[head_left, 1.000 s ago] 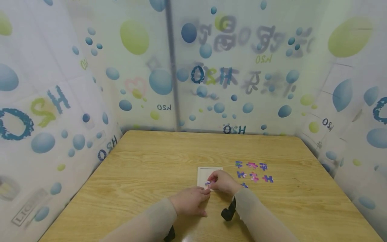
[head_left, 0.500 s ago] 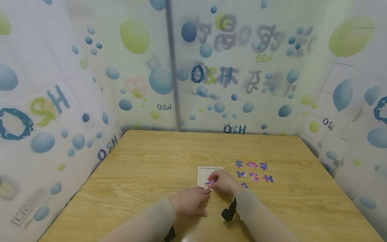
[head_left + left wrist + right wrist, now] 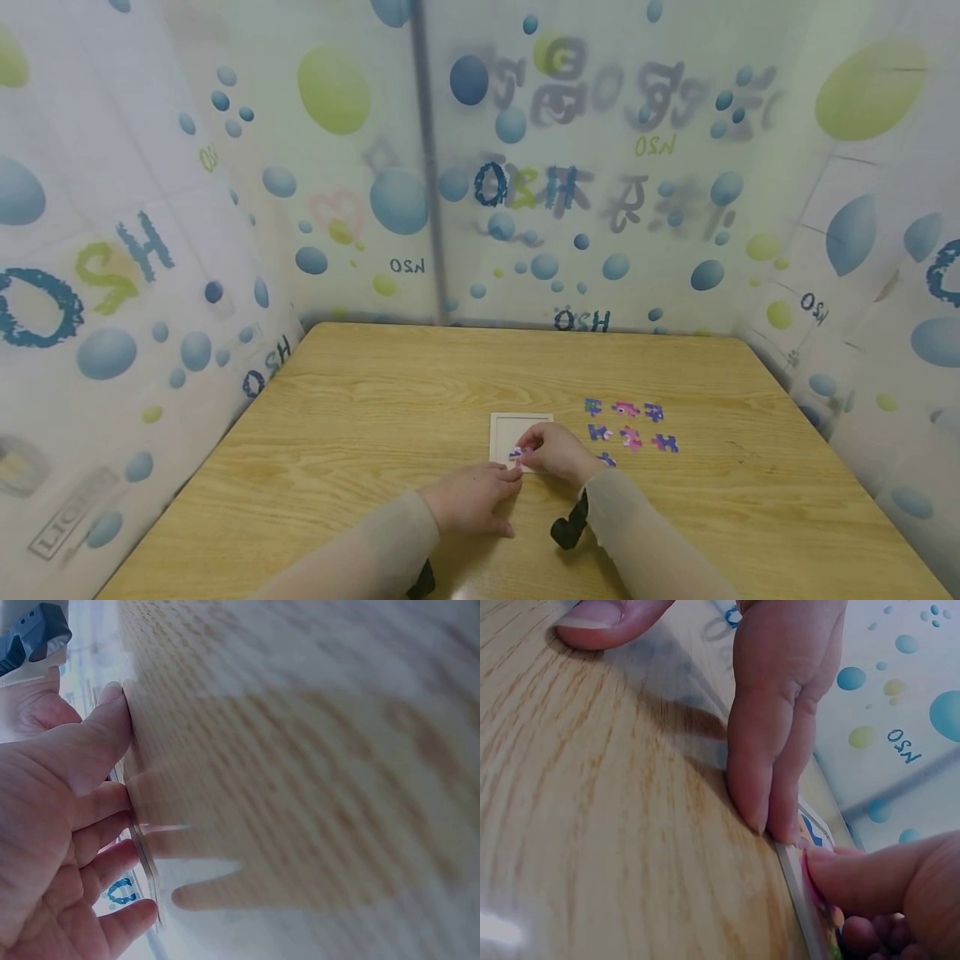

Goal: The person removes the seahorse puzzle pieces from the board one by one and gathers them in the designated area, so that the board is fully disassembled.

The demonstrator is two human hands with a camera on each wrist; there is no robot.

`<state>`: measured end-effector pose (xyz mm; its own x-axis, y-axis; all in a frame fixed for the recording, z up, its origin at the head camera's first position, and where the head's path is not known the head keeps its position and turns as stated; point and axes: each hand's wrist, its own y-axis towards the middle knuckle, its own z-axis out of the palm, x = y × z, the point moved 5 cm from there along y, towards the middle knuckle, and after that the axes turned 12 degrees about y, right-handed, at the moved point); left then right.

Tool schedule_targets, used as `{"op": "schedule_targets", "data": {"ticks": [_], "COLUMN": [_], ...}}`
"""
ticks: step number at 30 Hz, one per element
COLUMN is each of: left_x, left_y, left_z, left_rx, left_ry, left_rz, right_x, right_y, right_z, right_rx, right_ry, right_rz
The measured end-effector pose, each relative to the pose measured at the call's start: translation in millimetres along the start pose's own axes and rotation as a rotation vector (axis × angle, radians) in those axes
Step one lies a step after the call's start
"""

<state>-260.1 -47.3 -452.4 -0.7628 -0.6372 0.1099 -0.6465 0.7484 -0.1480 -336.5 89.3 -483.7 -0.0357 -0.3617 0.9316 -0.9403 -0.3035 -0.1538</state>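
A white square puzzle tray (image 3: 493, 437) lies flat near the middle of the table, its near side partly covered by both hands. My right hand (image 3: 558, 454) pinches a purple and pink jigsaw piece (image 3: 516, 453) low inside the tray; much of the piece is hidden by the fingers. In the right wrist view, the right thumb (image 3: 855, 877) presses against the colourful surface just inside the tray's edge (image 3: 793, 896). My left hand (image 3: 471, 498) rests with extended fingers at the tray's near edge, its fingertips beside the right hand, its thumb spread toward me on the table.
To the right of the tray lie several loose jigsaw pieces (image 3: 630, 438) in rough rows on the wooden table (image 3: 360, 417). One loose piece (image 3: 607, 459) sits close to the right wrist. Patterned curtains (image 3: 360, 208) surround the table's back and sides.
Both hands hold nearly the same place; only a slight shift of the right fingers and the jigsaw piece shows. The loose pieces and the tray have not moved.
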Motion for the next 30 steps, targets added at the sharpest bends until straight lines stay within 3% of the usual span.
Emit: {"op": "schedule_targets", "data": {"ticks": [9, 24, 30], "left_x": [0.1, 1.2, 0.9], "left_y": [-0.2, 0.5, 0.3], "left_z": [0.4, 1.5, 1.8], "left_rx": [0.001, 0.020, 0.020], "left_ry": [-0.002, -0.026, -0.025], "left_rz": [-0.006, -0.006, -0.002], "right_x": [-1.1, -1.9, -2.4], "right_y": [1.6, 0.4, 2.3], "right_z": [-0.8, -4.5, -7.8], "right_rx": [0.009, 0.004, 0.039], "right_ry": [0.007, 0.036, 0.034], "right_rz": [-0.012, 0.033, 0.048]}}
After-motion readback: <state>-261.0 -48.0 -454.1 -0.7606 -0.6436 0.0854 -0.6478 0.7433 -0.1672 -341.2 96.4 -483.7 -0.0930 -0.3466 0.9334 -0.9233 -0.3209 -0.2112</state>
